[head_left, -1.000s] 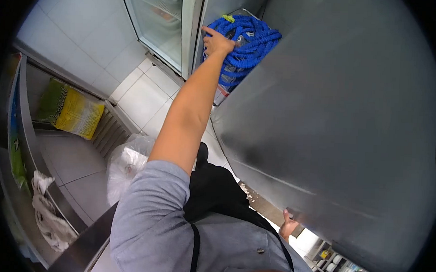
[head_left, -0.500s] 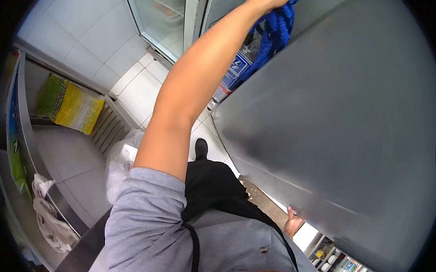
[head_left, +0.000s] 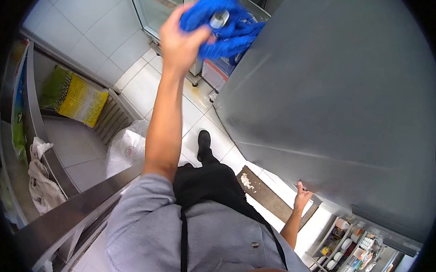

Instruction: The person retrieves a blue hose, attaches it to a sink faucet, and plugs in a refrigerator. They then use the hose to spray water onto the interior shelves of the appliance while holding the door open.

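My left hand (head_left: 180, 42) grips a bundle of blue mop-like strands (head_left: 224, 46), slightly blurred, with a round metallic piece (head_left: 219, 19) at its middle. Thumb and fingers press into the strands. Below the bundle, a box with blue and red print (head_left: 216, 73) stands partly hidden between the glass-door cabinet and a large grey panel (head_left: 326, 106). At the lower right, my right hand (head_left: 302, 197) is at the panel's lower edge, thumb up, fingers curled against it and partly hidden.
A metal-framed rack (head_left: 78, 210) on the left bears a yellow-green bag (head_left: 78, 98) and a rag (head_left: 43, 182). Near it lies a clear plastic bag (head_left: 127, 149). A brown mat (head_left: 268, 199) with pale crumbs lies on the tiles. Shelves with goods (head_left: 347, 248) stand lower right.
My left hand has moved left with the blue bundle, away from behind the grey panel. The view has shifted, showing more of the mat and shelves. My right hand stays at the panel's edge.
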`<state>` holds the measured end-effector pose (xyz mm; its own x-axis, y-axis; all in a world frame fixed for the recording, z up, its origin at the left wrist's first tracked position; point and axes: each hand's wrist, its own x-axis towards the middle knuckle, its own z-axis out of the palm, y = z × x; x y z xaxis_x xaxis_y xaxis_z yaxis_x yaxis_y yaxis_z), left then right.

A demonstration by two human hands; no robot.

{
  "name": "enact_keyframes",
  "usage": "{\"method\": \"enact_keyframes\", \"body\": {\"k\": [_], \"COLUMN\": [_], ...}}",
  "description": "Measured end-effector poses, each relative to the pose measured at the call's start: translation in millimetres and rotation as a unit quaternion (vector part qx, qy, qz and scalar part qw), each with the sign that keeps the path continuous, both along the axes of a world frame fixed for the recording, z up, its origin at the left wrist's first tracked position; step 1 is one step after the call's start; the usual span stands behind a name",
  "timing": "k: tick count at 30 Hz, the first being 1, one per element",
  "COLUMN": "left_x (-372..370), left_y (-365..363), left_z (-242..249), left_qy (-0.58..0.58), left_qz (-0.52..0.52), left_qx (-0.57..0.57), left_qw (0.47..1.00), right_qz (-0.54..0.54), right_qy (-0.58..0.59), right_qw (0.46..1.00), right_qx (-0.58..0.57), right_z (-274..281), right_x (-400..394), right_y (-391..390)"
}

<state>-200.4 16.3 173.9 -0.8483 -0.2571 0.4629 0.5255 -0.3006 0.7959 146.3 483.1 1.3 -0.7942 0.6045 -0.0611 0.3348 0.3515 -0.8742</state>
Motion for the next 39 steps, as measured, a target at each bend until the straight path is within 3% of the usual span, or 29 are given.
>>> {"method": "enact_keyframes", "body": {"k": [2, 4, 8, 10, 12, 14, 15, 16, 17, 19, 20, 21, 24, 26, 28, 30, 31, 33, 34, 36, 39], "left_x": [47.2, 81.8, 107.2, 116.0, 125.2, 134.0, 138.2, 138.8, 140.2, 132.7, 125.9, 119.9, 92.3, 80.8, 43.8, 22.0, 8.8, -6.1, -9.5, -15.3, -29.3], "left_y": [-14.5, -35.2, -74.2, -86.1, -87.9, -99.5, -104.5, -108.3, -117.2, -124.5, -131.3, -138.6, -147.0, -160.3, -170.6, -179.4, -176.9, -177.0, -175.9, -173.2, -163.0], "left_z": [-31.9, -73.8, -163.8, -211.3, -238.6, -251.9, -256.6, -263.3, -276.3, -280.2, -281.1, -291.2, -288.6, -296.8, -278.8, -263.3, -256.3, -230.3, -215.8, -190.2, -112.9], "left_qy": [-0.048, -0.11, -0.226, -0.285, -0.312, -0.345, -0.364, -0.379, -0.386, -0.394, -0.398, -0.393, -0.447, -0.456, -0.522, -0.54, -0.524, -0.497, -0.496, -0.437, -0.396], "left_qz": [0.042, 0.035, -0.002, -0.066, -0.077, -0.09, -0.081, -0.077, -0.088, -0.107, -0.123, -0.147, -0.183, -0.244, -0.319, -0.346, -0.387, -0.41, -0.416, -0.387, -0.378], "left_qx": [-0.006, 0.009, 0.004, 0.172, 0.207, 0.238, 0.25, 0.264, 0.254, 0.257, 0.258, 0.27, 0.255, 0.241, 0.126, 0.084, 0.054, 0.016, 0.009, 0.003, -0.024], "left_qw": [0.998, 0.993, 0.974, 0.941, 0.924, 0.903, 0.893, 0.884, 0.883, 0.876, 0.872, 0.867, 0.838, 0.821, 0.781, 0.763, 0.757, 0.765, 0.762, 0.812, 0.837], "right_qz": [-0.029, 0.018, -0.054, -0.052, -0.048, -0.156, -0.123, -0.087, 0.029, 0.287, 0.349, 0.362, 0.427, 0.394, 0.288, 0.214, 0.199, 0.161, 0.152, 0.166, 0.183], "right_qy": [-0.043, 0.015, -0.015, -0.04, -0.084, -0.21, -0.292, -0.352, -0.429, -0.382, -0.293, -0.277, 0.053, 0.184, 0.211, 0.129, 0.128, 0.037, 0.033, 0.029, 0.056], "right_qw": [0.997, 0.999, 0.998, 0.998, 0.994, 0.963, 0.908, 0.809, 0.876, 0.878, 0.89, 0.887, 0.894, 0.882, 0.867, 0.838, 0.839, 0.786, 0.788, 0.804, 0.816], "right_qx": [0.058, 0.045, -0.033, 0.024, 0.048, -0.067, -0.273, -0.464, -0.216, -0.015, 0.032, 0.075, 0.123, 0.182, 0.347, 0.484, 0.49, 0.596, 0.595, 0.57, 0.545], "right_z": [-2.1, -10.6, -6.3, -9.6, -6.2, -29.6, -51.2, -64.7, -57.9, -33.6, -33.2, -21.3, 28.0, 47.7, 42.2, 19.3, 9.2, -13.8, -12.2, -10.6, -13.7], "right_x": [-9.4, -12.1, -12.3, -13.0, -18.7, -13.0, -6.7, -0.8, -20.9, -102.1, -136.9, -179.1, -299.2, -371.3, -439.1, -492.5, -513.0, -536.6, -537.0, -534.1, -539.9], "right_y": [11.9, 28.9, 34.5, 35.2, 25.5, 8.7, 13.6, 20.5, -42.8, -137.6, -172.4, -212.5, -302.8, -342.2, -364.3, -370.0, -361.6, -356.9, -358.1, -360.2, -353.4]}}
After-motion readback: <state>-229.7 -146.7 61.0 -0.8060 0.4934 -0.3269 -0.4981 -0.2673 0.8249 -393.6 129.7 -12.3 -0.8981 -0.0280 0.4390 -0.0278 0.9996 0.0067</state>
